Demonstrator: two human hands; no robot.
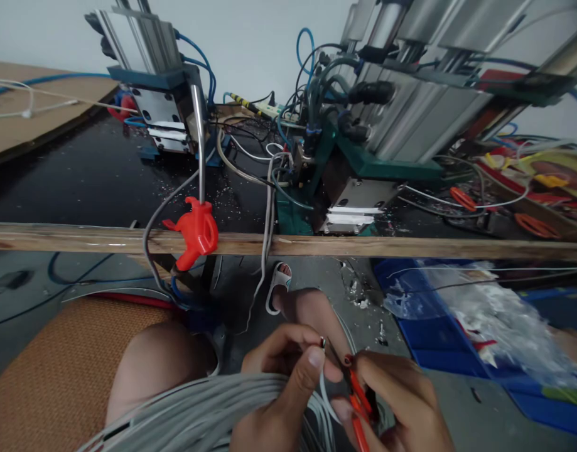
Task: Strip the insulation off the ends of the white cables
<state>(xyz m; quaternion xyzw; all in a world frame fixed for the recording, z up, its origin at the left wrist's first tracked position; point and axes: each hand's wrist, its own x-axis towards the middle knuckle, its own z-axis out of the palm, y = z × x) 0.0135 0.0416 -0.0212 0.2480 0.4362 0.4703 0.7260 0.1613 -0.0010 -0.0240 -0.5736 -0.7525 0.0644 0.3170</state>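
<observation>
My left hand (281, 383) is closed in a pinch on the end of a thin white cable (324, 383), low in the middle of the view. My right hand (401, 402) sits beside it, fingers wrapped round small orange-handled cutters (360, 402) whose tip meets the cable end. A thick bundle of grey-white cables (198, 414) lies across my lap under both hands. My bare knees and a sandalled foot (279, 285) show beneath the bench.
A wooden rail (363, 246) edges the black bench. On it stand two pneumatic machines (166, 94) (387, 125) with hoses and wires. A red air gun (198, 232) hangs at the rail. A blue bin (458, 339) with plastic scraps sits on the floor to the right.
</observation>
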